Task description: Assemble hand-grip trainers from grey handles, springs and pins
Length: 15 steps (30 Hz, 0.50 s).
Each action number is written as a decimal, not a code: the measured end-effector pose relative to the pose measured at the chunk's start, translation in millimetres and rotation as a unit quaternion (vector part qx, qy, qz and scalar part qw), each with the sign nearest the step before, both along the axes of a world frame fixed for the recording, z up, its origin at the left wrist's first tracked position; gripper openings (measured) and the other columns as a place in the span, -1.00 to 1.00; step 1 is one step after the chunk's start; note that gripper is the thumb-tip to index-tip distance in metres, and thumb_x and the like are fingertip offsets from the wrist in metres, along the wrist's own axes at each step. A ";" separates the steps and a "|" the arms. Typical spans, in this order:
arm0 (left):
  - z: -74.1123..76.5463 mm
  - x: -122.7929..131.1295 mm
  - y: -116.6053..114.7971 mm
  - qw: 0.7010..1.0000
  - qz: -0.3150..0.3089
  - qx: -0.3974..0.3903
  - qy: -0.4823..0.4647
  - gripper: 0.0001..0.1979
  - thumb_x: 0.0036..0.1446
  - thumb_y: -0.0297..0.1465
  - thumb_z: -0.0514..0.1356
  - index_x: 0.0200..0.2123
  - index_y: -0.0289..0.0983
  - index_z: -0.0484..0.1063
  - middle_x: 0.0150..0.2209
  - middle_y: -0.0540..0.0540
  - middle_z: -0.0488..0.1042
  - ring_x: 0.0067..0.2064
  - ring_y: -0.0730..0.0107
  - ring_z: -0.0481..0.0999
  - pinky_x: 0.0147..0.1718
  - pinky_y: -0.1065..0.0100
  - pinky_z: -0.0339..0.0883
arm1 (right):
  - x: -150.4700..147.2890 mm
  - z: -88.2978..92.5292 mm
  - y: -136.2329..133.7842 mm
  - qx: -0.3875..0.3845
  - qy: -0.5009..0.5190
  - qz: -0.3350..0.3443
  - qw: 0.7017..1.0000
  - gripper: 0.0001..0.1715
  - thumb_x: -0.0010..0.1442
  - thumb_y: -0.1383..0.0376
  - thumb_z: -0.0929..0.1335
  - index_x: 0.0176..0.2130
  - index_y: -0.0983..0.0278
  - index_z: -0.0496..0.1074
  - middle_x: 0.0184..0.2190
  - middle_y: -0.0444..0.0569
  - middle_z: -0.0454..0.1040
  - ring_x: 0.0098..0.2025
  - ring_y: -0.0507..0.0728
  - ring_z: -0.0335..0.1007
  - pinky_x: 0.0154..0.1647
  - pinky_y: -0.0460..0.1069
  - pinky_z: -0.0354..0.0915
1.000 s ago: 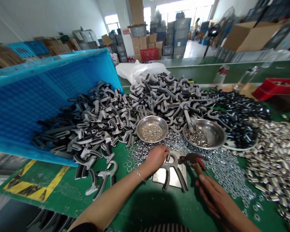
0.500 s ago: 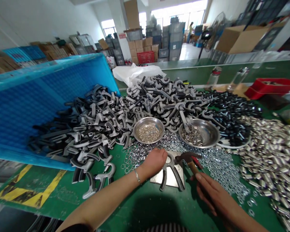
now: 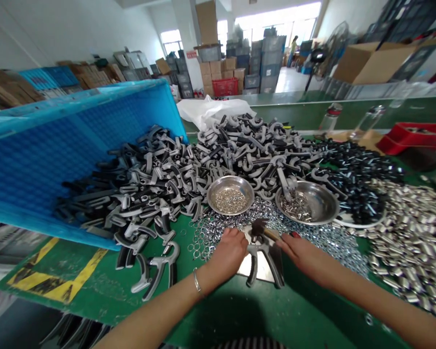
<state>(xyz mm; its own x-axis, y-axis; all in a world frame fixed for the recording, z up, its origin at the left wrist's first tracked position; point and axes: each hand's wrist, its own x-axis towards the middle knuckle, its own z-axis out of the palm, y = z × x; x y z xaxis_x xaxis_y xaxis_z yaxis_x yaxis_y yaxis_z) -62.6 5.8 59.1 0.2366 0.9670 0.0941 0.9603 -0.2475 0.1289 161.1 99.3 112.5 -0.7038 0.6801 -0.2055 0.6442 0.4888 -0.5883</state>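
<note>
A grey hand grip strengthener (image 3: 252, 248) with two black-padded handles lies on a pale metal plate (image 3: 246, 268) in front of me. My left hand (image 3: 229, 249) is closed at the left of its top end, fingers curled against it; whether a small part is also pinched there is hidden. My right hand (image 3: 298, 251) is closed round the wooden handle of a hammer (image 3: 272, 234). The hammer's dark head is over the top of the hand grip. Another hand grip (image 3: 160, 266), its spring showing, lies to the left.
A blue crate (image 3: 131, 104) on its side spills grey-black handles (image 3: 167, 169) into a large pile. Two metal bowls of small parts, a left bowl (image 3: 211, 182) and a right bowl (image 3: 332, 199), stand ahead, among loose rings (image 3: 203, 242). Metal cylinders (image 3: 417, 237) and black parts (image 3: 363, 169) lie right.
My right hand has swung the hammer left and up, bringing its head from beside the hand grip to over its top. My left hand stays at the grip. The view shifts slightly.
</note>
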 end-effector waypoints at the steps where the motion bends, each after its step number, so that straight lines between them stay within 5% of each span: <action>1: -2.0 0.7 1.4 1.000 0.001 0.003 0.006 -0.87 0.29 -0.39 0.14 -0.26 -0.31 0.45 -0.23 -0.17 0.46 -0.10 0.10 0.36 -0.01 0.08 0.22 | -2.6 -2.2 2.8 -0.009 0.004 0.003 1.000 -0.54 0.41 0.04 0.09 -0.25 0.21 0.38 -0.39 0.00 0.54 -0.35 0.17 0.47 -0.29 0.00 0.29; 5: -4.3 2.0 2.3 1.000 -0.001 0.007 0.014 -0.89 0.28 -0.43 0.14 -0.24 -0.33 0.46 -0.21 -0.18 0.46 -0.13 0.15 0.36 -0.01 0.12 0.20 | -4.7 1.5 10.9 -0.002 0.007 -0.036 0.999 -0.50 0.42 0.01 0.05 -0.27 0.22 0.35 -0.42 -0.03 0.51 -0.36 0.15 0.45 -0.29 -0.01 0.27; 10: -0.9 0.7 -1.2 1.000 0.004 0.006 0.023 -0.88 0.28 -0.44 0.13 -0.26 -0.33 0.46 -0.23 -0.17 0.46 -0.13 0.14 0.36 -0.03 0.12 0.17 | 6.9 9.1 -2.3 -0.043 -0.014 0.013 0.999 -0.46 0.40 -0.01 0.06 -0.32 0.19 0.39 -0.42 -0.02 0.52 -0.36 0.18 0.47 -0.26 0.01 0.33; 15: -5.7 5.7 1.7 0.999 -0.017 0.011 0.038 -0.85 0.29 -0.43 0.12 -0.29 -0.35 0.46 -0.25 -0.17 0.45 -0.13 0.15 0.35 -0.07 0.14 0.17 | 36.6 -21.0 -23.3 0.007 0.011 -0.019 1.000 -0.52 0.28 -0.10 0.19 -0.26 0.11 0.50 -0.36 0.04 0.62 -0.32 0.29 0.57 -0.31 0.05 0.43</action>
